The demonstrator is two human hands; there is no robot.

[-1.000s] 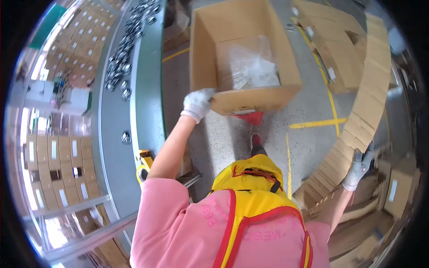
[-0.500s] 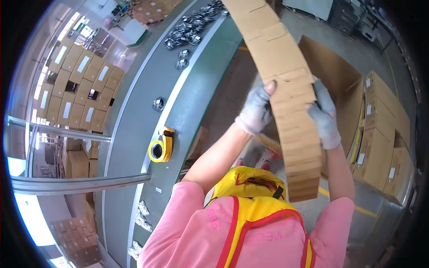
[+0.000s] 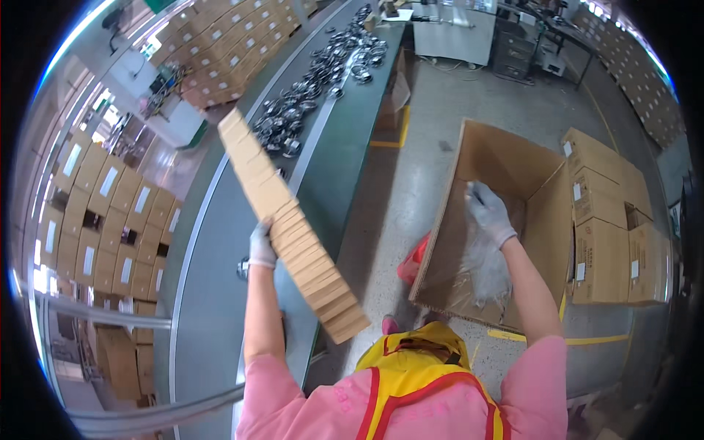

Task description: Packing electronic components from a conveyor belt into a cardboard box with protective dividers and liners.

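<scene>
My left hand [image 3: 262, 246], in a pale work glove, grips the left edge of a long brown cardboard divider [image 3: 286, 220] with several slots or folds across it. The divider slants over the green conveyor belt [image 3: 213, 293], its far end up and to the left, its near end close to my body. My right hand [image 3: 489, 211], gloved too, is over a large open carton [image 3: 447, 242] on the right. Its fingers look loosely bent and partly apart, with no held thing visible. Clear plastic film [image 3: 488, 271] lies in the carton below that hand.
Many small black round parts [image 3: 286, 121] lie heaped along the belt. Closed cartons [image 3: 598, 235] stand right of the open one; more cartons [image 3: 110, 194] are stacked at left. A red bag [image 3: 414, 259] touches the open carton's left side. A metal rail [image 3: 161, 411] crosses near left.
The divider has moved left over the belt in my left hand. My right hand has let go of it and is now over the open carton. The view has shifted right.
</scene>
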